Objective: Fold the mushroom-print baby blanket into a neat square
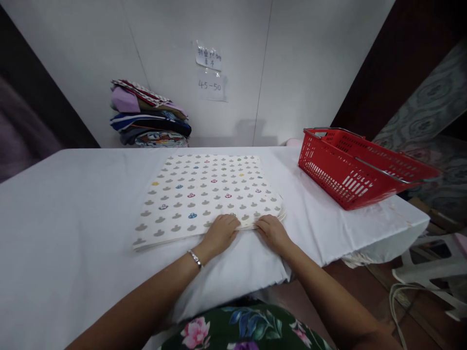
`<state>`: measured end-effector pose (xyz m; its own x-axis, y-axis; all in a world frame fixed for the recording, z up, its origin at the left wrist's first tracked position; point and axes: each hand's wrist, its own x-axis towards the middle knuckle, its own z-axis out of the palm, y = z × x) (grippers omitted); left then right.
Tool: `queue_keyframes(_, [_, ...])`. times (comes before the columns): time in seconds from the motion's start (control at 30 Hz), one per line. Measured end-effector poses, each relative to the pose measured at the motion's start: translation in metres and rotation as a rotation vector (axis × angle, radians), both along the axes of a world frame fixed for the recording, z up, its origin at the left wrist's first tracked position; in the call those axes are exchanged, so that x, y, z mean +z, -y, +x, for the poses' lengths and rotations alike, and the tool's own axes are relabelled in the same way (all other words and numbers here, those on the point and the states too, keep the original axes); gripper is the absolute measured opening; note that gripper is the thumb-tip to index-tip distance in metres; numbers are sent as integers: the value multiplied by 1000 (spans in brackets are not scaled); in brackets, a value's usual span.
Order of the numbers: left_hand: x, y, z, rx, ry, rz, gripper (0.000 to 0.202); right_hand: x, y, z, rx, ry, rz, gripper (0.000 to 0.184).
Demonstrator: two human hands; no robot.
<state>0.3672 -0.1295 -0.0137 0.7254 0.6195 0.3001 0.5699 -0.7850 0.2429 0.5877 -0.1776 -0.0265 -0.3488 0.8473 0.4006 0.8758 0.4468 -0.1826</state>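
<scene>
A folded white cloth (204, 194) printed with small grey and coloured motifs lies flat on the white-covered table (73, 204). My left hand (219, 233), with a silver bracelet at the wrist, has its fingers curled over the cloth's near edge. My right hand (272, 232) grips the same edge just to the right, fingers closed on the layered hem. Both hands sit close together near the cloth's front right part.
A red plastic shopping basket (361, 167) stands on the table's right end. A pile of folded fabrics (149, 114) rests against the white wall at the back left, beside two paper notes (209, 73). White plastic furniture (430, 267) is on the floor to the right.
</scene>
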Motion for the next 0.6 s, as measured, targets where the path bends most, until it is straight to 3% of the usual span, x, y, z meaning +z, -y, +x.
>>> queue_keyframes(0.2, [3, -4, -45, 53, 47, -5, 20, -4, -1, 2, 5, -41, 3, 15])
queue_keyframes(0.6, [-8, -15, -35, 151, 71, 112, 22, -8, 2, 2, 16, -86, 29, 16])
